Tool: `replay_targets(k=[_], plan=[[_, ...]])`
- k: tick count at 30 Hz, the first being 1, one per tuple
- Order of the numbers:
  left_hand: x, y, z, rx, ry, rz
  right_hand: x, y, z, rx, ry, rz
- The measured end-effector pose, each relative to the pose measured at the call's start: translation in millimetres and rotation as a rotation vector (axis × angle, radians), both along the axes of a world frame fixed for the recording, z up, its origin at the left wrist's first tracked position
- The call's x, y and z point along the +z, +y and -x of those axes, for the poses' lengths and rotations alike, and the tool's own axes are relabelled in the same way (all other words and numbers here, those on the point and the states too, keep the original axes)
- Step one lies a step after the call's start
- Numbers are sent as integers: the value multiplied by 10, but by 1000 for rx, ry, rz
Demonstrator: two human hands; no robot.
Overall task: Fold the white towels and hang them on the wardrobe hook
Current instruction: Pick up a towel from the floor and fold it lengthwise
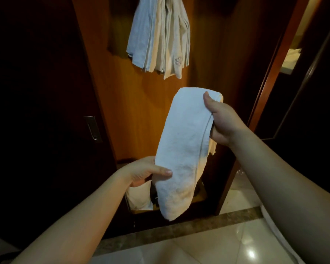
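A folded white towel (183,147) hangs as a long narrow strip in front of the open wardrobe. My right hand (220,121) grips its upper end, thumb over the top fold. My left hand (144,171) pinches its left edge lower down, thumb lying across the cloth. The towel's bottom end hangs free near the wardrobe floor. Above, several folded white towels (160,37) hang in a bunch from the top of the wardrobe; the hook itself is hidden.
The wooden wardrobe back panel (130,103) is lit. A dark door with a metal handle (92,129) stands at the left. Another white item (139,197) sits on the wardrobe floor. Glossy floor tiles (227,244) lie below; a doorway opens at the right.
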State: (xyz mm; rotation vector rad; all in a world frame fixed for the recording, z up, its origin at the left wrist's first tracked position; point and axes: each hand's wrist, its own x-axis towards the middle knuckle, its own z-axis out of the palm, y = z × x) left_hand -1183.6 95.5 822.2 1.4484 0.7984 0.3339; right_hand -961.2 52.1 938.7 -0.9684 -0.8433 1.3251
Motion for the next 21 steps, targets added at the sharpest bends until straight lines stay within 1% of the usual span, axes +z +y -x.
replay_targets(k=[3, 6, 8, 11, 15, 18, 21], plan=[[-111, 14, 2, 45, 3, 77, 54, 35, -39, -40, 46, -23], [-92, 10, -12, 114, -124, 132, 100, 46, -63, -71, 88, -45], [-20, -22, -63, 199, -206, 82, 147, 47, -71, -98, 128, -66], [98, -55, -161, 412, -218, -147, 242, 59, -40, -144, 179, -100], [276, -157, -351, 476, -157, -496, 396, 60, 128, -142, 173, -145], [428, -248, -537, 553, -104, -750, 537, 64, 271, -144, 97, -193], [512, -232, -636, 627, -100, -874, 680, 61, 348, -169, -17, -234]])
